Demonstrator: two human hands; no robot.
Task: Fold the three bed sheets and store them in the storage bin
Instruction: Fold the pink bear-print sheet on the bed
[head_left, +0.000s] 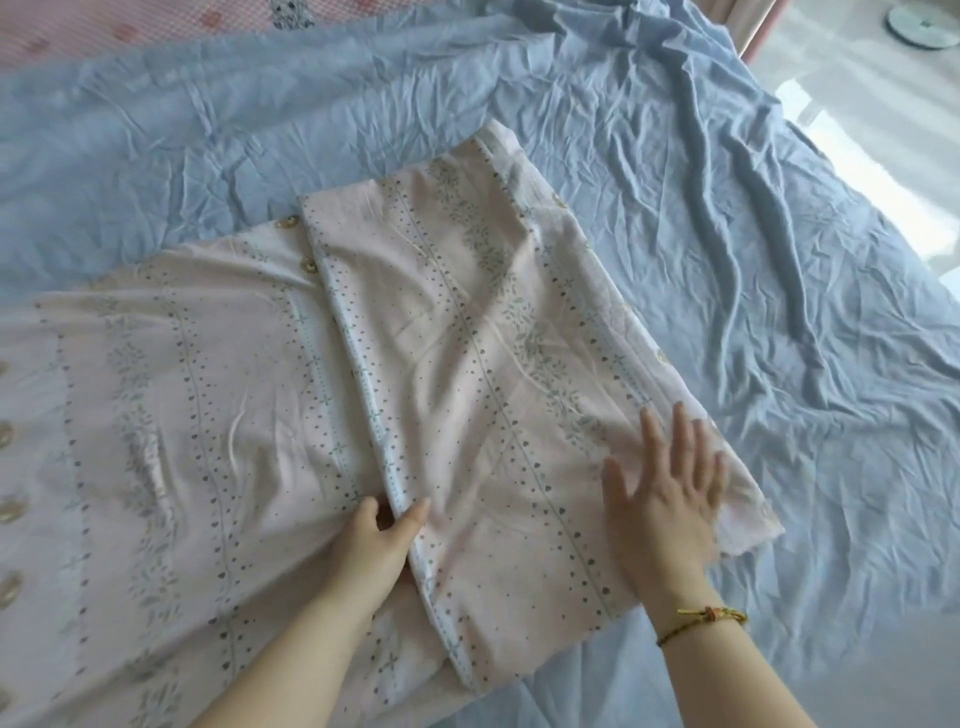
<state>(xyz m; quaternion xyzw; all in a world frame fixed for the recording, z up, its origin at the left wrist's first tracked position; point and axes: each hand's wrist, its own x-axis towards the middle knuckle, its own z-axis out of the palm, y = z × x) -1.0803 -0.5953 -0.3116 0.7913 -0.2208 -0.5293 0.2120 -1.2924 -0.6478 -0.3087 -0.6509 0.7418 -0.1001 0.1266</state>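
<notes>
Across most of the frame a wrinkled light-blue sheet (675, 234) lies spread. On it, lower left to centre, lies the pink floral sheet (182, 415), its right part folded over. A pink checked sheet (104, 31) shows upper left. The right hand (670, 504) presses flat on the folded part, fingers spread; the left hand (376, 540) pinches the flap's edge.

Bare forearms; 1 thin yellow cord bracelet (712, 613) with an orange bead circles the right wrist.
</notes>
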